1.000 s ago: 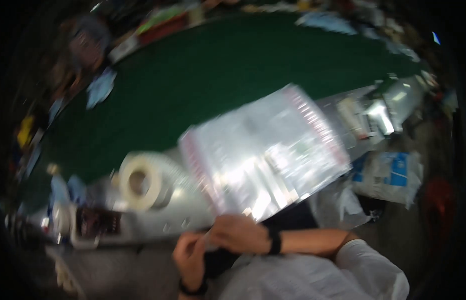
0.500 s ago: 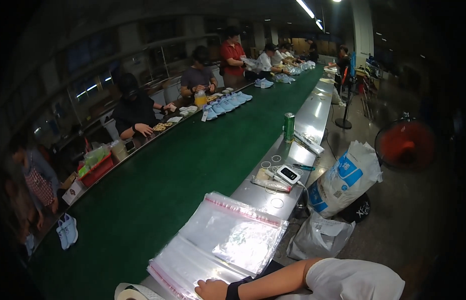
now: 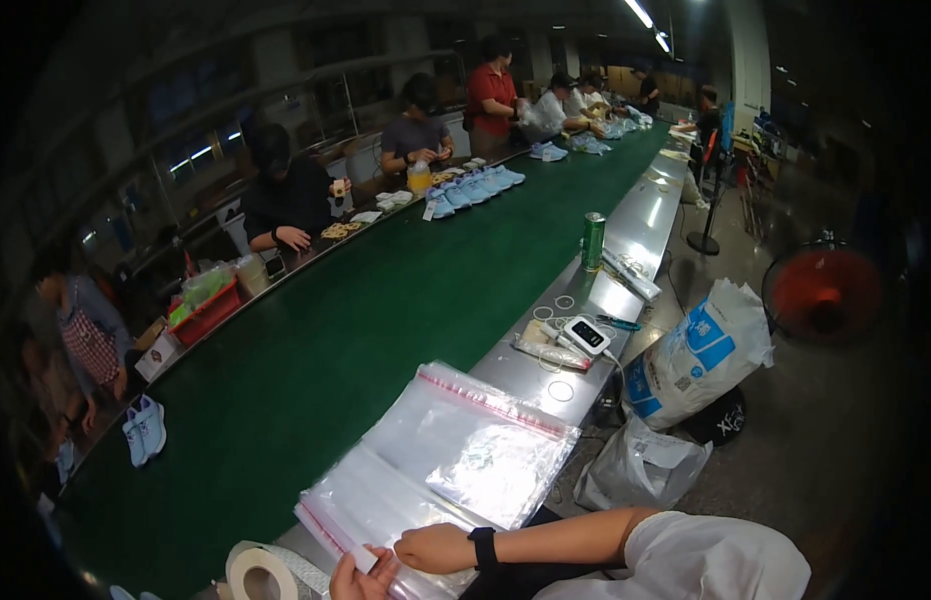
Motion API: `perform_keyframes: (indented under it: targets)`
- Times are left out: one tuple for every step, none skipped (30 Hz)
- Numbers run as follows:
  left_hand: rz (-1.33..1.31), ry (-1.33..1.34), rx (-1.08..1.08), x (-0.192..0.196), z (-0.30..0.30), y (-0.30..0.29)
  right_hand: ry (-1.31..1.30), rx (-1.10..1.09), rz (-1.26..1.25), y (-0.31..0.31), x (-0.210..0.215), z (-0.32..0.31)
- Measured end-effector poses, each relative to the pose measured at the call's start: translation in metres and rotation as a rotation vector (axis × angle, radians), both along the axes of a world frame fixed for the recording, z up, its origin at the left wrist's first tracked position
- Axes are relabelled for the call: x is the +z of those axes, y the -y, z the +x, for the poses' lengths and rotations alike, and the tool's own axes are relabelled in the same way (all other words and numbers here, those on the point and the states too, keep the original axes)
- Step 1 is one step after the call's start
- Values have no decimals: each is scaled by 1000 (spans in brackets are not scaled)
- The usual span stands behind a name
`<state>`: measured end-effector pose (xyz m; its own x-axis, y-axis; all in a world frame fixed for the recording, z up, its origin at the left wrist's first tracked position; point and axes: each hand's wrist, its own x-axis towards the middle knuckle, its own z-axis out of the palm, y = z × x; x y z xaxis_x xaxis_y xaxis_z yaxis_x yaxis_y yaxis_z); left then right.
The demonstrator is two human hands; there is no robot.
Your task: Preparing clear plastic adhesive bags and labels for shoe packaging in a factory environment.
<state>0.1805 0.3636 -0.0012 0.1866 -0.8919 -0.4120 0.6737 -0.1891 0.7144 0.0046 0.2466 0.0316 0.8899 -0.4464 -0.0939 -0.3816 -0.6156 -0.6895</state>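
Observation:
A stack of clear plastic bags (image 3: 400,455) with pink-red seal strips lies before me, across the metal ledge and the green belt's edge. My left hand (image 3: 357,580) is at the lower edge, its fingertips pinching a small white sticker (image 3: 364,558). Right beside it, my right hand (image 3: 435,548) rests curled over the bags' near part, a black band round its wrist. Whatever its fingers hold, if anything, is hidden. A roll of white stickers (image 3: 260,572) stands at the lower left, next to my left hand.
A green belt (image 3: 315,360) runs away, bearing light-blue shoes (image 3: 470,188). On the metal ledge (image 3: 485,360) are a green can (image 3: 593,241), a white device (image 3: 585,336) and rubber bands. Co-workers line the far side. White sacks (image 3: 700,350) stand at right.
My left hand has come into view at the lower edge with a small white sticker. My right hand stays over the bags, slightly higher. The view has shifted, showing more of the sticker roll.

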Motion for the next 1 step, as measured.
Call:
perform_keyframes:
  targets:
    - [2,-171,-17,-2,4,23,91,-66,40,2,0,1]
